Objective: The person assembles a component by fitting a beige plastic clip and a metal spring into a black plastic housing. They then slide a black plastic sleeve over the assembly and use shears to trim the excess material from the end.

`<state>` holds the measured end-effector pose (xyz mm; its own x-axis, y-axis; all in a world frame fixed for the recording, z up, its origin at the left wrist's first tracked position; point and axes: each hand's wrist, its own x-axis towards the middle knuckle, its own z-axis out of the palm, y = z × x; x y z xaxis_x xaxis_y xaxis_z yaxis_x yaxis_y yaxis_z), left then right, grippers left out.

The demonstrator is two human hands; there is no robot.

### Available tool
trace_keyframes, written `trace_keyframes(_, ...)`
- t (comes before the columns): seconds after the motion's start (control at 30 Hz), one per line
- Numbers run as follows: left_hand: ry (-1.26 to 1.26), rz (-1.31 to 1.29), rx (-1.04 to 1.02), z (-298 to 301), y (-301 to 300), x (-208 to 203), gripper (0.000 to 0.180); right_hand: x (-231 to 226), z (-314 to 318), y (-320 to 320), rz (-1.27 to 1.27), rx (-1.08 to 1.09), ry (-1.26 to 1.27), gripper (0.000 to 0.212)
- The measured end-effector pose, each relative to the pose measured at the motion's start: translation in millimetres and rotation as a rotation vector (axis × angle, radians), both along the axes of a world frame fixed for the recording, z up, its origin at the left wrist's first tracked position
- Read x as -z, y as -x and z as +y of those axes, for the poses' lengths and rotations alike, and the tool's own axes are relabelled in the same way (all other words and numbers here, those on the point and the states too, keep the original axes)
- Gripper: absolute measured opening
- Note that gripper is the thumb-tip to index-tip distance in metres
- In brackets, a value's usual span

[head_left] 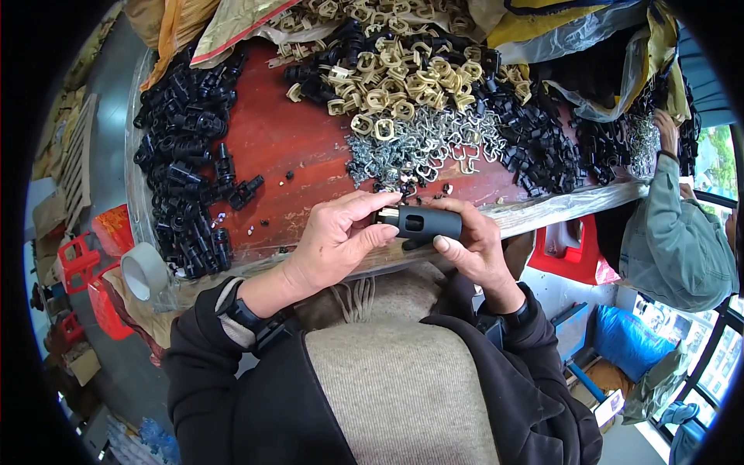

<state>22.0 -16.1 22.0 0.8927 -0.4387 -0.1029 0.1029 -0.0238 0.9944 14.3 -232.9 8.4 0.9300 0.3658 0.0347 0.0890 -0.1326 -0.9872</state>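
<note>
Over the near edge of the red table (267, 167), my two hands meet around a black plastic tube (425, 223) with an oblong slot in its side. Thumb and fingers of my right hand (482, 246) wrap the tube's right end. My left hand (341, 232) closes on its left end, where a cream plastic piece (390, 215) shows between thumb and forefinger. Whether that piece sits inside the tube or just against it, I cannot tell. Just beyond my hands lie bent metal clips (446, 143) and a heap of cream plastic clamps (415, 77).
Finished-looking black fittings (186, 155) pile along the left side. Small black parts (542, 147) heap at right. A tape roll (145, 271) stands at the near left corner. Another person's hand (666, 130) reaches into parts at far right. A red stool (564, 252) stands below the edge.
</note>
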Motion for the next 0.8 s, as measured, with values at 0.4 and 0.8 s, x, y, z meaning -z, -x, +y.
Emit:
trace_keyframes(0.4,0.157,0.074,0.048,16,28,-2,0.031,-12,-13,37,-0.001,0.024,0.104,0.045)
trace_keyframes(0.8,0.26,0.331,-0.06,19,20,-2,0.028,-4,-4,25,0.041,0.06,0.035,0.045)
